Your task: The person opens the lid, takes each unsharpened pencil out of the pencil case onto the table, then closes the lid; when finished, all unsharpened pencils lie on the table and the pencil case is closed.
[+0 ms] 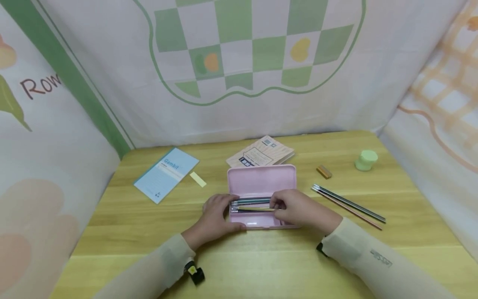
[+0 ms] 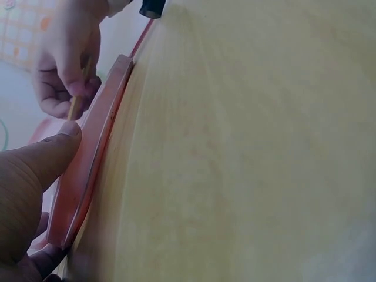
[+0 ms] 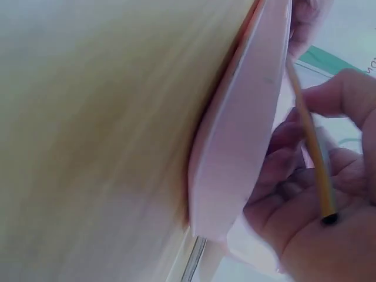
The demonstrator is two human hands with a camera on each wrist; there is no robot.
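Observation:
A pink pencil case (image 1: 262, 182) lies with its lid raised and several pencils (image 1: 251, 201) inside. My left hand (image 1: 218, 216) holds the case's left end, thumb along the front edge and fingers at the back corner. My right hand (image 1: 296, 209) is over the right half of the case and pinches a yellow pencil (image 3: 317, 155) between thumb and fingers. In the right wrist view, this pencil's dark-tipped end points back toward the palm. Seen from the left wrist, its other end (image 2: 75, 107) shows close to my left thumb.
Behind the case lies a patterned book (image 1: 261, 151). On the left are a blue notebook (image 1: 166, 174) and a pale yellow strip (image 1: 198, 179). To the right lie several loose pencils (image 1: 351, 203), a small brownish-gold block (image 1: 323, 171) and a light green lidded container (image 1: 366, 160).

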